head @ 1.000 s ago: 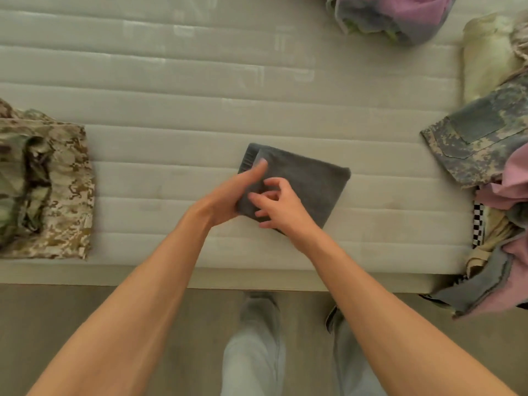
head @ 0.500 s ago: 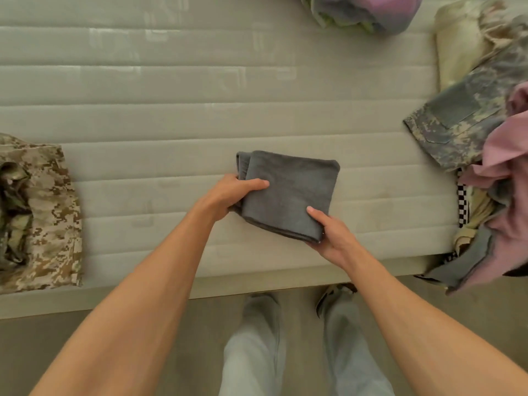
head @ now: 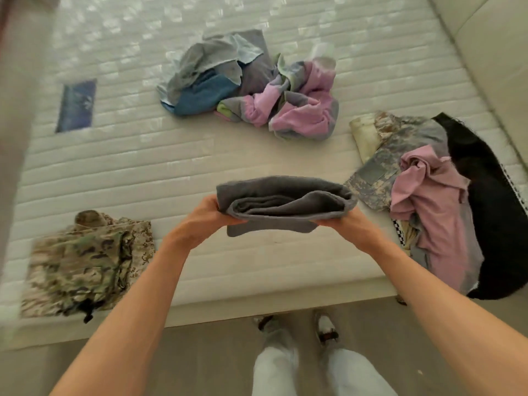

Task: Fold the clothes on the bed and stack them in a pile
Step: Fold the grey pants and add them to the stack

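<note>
White quilted mattress with dappled light, grey-brown floor, beige wall

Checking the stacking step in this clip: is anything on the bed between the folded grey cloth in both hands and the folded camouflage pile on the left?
Nothing visible. The grey cloth, gripped by the left hand and right hand, is above bare mattress; only mattress separates it from the camouflage pile.
</note>
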